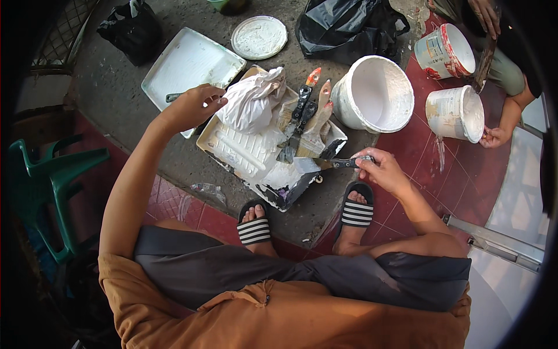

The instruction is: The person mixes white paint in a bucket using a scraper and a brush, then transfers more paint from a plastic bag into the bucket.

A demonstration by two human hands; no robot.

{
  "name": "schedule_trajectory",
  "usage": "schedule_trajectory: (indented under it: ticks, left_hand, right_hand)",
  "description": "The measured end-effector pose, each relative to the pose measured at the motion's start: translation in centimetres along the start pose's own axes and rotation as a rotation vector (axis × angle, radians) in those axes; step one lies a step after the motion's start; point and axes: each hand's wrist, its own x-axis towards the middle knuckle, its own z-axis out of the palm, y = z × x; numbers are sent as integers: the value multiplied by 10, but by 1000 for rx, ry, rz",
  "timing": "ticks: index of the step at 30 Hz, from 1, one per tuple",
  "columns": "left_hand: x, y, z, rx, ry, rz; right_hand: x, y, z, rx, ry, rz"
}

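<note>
My right hand (381,168) grips a putty knife (337,163) by its dark handle, its flat blade pointing left over the tray's edge. My left hand (195,109) hovers beside a crumpled white bundle (253,102), fingers loosely bent and apart, nothing visible in them. Under that hand the end of a grey handle (172,98) shows; the rest is hidden. The bundle rests on a paint-crusted roller tray (232,148) before me. Several scrapers (301,107) and paintbrushes (317,125) lie heaped at the tray's right side.
Behind stand a white tray (186,64), a round lid (259,37) and black plastic bags (349,26). A large white bucket (343,96) is right of the brushes. Farther right, another person's hand (494,137) is beside smaller pails (439,113). A green chair (61,192) stands left.
</note>
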Motion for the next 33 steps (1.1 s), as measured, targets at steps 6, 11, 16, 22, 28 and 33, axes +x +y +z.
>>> schedule_trajectory:
  ticks: [6, 11, 16, 22, 28, 33]
  left_hand:
    - [-6, -18, 6, -46, 23, -35]
    - [-5, -21, 8, -42, 61, -24]
    - [-2, -18, 12, -38, 30, -48]
    - [12, -12, 21, -19, 51, 36]
    - [26, -7, 30, 41, 107, 31]
    - [38, -12, 38, 106, 109, 55]
  right_hand:
    - [33, 31, 9, -136, -3, -63]
    - [42, 32, 10, -109, -1, 5]
    - [43, 26, 13, -104, -3, 41]
    - [49, 37, 4, -158, 1, 62]
    - [64, 58, 3, -221, 62, -3]
    - [59, 41, 11, -270, 102, 96]
